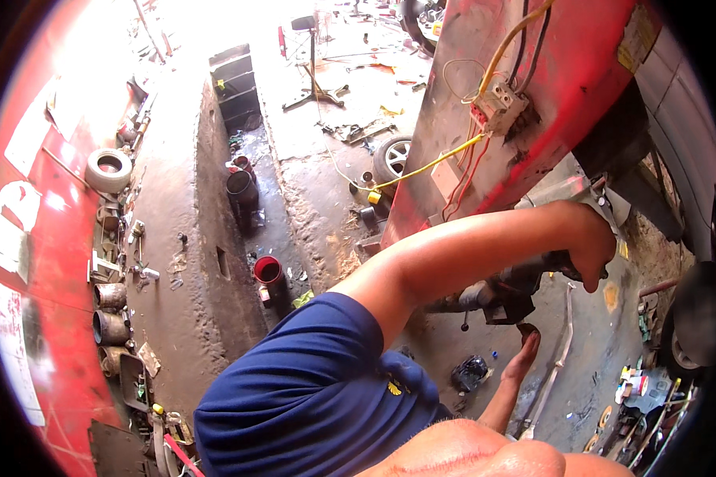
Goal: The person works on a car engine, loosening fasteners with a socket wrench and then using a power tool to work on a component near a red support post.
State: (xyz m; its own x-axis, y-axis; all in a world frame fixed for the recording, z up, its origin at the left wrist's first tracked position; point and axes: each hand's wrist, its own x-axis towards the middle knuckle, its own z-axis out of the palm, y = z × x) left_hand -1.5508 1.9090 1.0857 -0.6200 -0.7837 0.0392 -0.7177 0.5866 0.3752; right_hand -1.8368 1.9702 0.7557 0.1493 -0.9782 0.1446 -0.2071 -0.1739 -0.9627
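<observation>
My left arm reaches across to the right, over a dark metal device [511, 296] that looks like a bench vise, with a round barrel and a small ball-ended rod. At the far end of it, my left hand [593, 248] bends down with its fingers curled closed; what they grip is hidden behind the hand. Lower down, my right hand [520, 359] comes up from beneath, its fingers bent against a small dark piece [525, 327] just under the device. I cannot make out what that piece is.
A red panel [485, 103] with a wired switch block [501, 109] leans overhead at right. To my left runs a sunken pit [235, 199], holding a red bucket [268, 270]. A tyre [109, 170] and metal cylinders line the red wall. A black bag [470, 372] lies on the floor.
</observation>
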